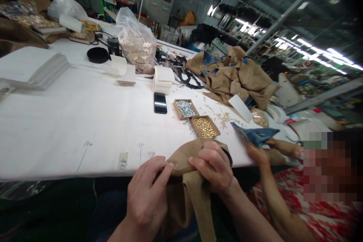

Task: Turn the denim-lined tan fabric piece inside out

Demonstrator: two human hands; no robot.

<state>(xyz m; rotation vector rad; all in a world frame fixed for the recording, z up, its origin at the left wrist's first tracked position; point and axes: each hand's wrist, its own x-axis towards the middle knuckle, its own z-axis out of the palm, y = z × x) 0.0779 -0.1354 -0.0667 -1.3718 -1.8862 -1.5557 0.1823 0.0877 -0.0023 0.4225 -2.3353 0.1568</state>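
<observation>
A piece of khaki fabric hangs over the front edge of the white table, its upper part on the tabletop. My left hand pinches its left edge between thumb and fingers. My right hand grips the same fabric a little to the right, with curled fingers. Just beyond the fabric is a small cardboard box of gold studs, and touching it is a box of silver studs. Loose gold studs are scattered to the right of the boxes.
A black phone lies left of the boxes. Khaki and denim garments are heaped at the back right. A bulging plastic bag stands farther back. At right, another person's hands hold a denim piece.
</observation>
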